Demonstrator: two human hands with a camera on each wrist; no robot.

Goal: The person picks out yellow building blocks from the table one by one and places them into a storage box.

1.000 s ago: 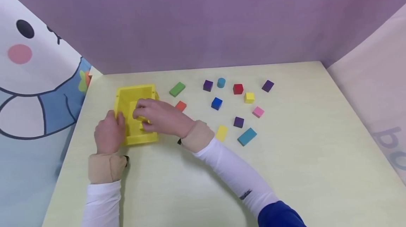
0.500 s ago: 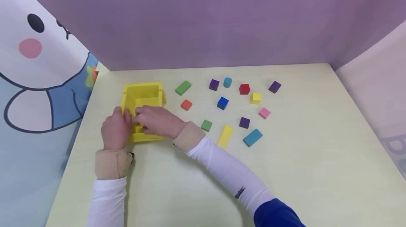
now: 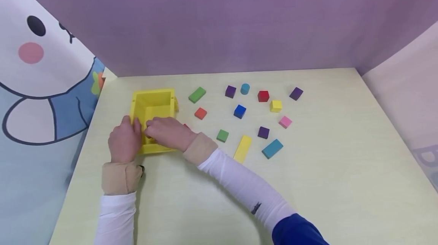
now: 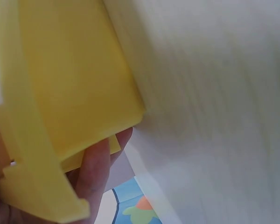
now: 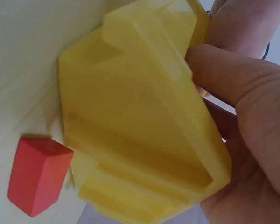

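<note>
A yellow bin (image 3: 155, 148) stands at the left of the table. My left hand (image 3: 124, 140) grips its left wall, with the thumb over the rim; in the left wrist view, fingers (image 4: 95, 163) of that hand lie against the outside of the yellow plastic. My right hand (image 3: 170, 132) reaches over the right side into the bin with its fingers bent down. In the right wrist view, its thumb (image 5: 219, 70) lies over the bin rim (image 5: 177, 102). I cannot tell what, if anything, its fingertips hold. A red block (image 5: 37, 175) lies on the table close beside the bin.
Several coloured blocks lie scattered right of the bin, among them a green block (image 3: 197, 95), an orange-red block (image 3: 200, 113), a blue cube (image 3: 240, 111), a long yellow block (image 3: 243, 148) and a teal block (image 3: 272, 148). A purple wall (image 3: 236, 24) rises behind the table.
My right hand has sunk nearer the bin's front, uncovering the small green block and part of a red one. The head view has shifted slightly. The left hand stays on the bin.
</note>
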